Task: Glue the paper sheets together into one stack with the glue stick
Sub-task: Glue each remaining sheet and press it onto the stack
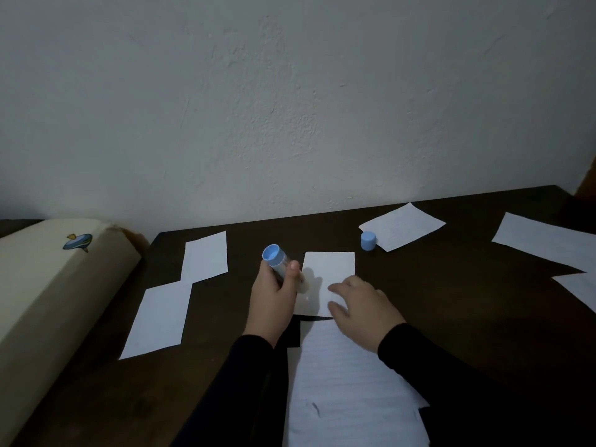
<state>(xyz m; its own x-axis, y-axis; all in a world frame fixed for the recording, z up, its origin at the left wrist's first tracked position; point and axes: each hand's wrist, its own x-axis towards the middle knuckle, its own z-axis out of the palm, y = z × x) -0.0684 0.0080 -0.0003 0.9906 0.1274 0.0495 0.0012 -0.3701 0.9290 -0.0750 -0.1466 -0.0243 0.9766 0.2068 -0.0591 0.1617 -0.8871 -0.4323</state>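
Seen from the head-worn camera, a person in dark sleeves worked at a dark table (435, 285) set against a pale wall, gluing small paper sheets. The left hand (274, 296) was wrapped around the glue stick (283, 266), its blue base tilted up and away and its working end angled down onto the centre sheet (329, 272), though the tip itself was hidden by the hand and its shadow. The right hand (362, 306) lay flat on the same sheet with fingers spread and relaxed, pinning it near the lower edge. The stick's blue cap (368, 241) stood apart on the table, touching or just beside a far sheet (403, 225). Two more sheets (180, 291) lay to the left, others at the right edge (541, 240), and lined sheets (351, 391) sat nearest the camera. A cream bolster (48, 295) bearing a small picture bordered the table on the left. The paper looked light, thin and limp, likely to slide or crease under the stick's drag, so a flat palm close to the glued area seemed the sound hold; the smooth, rigid tube appeared best gripped around its middle.
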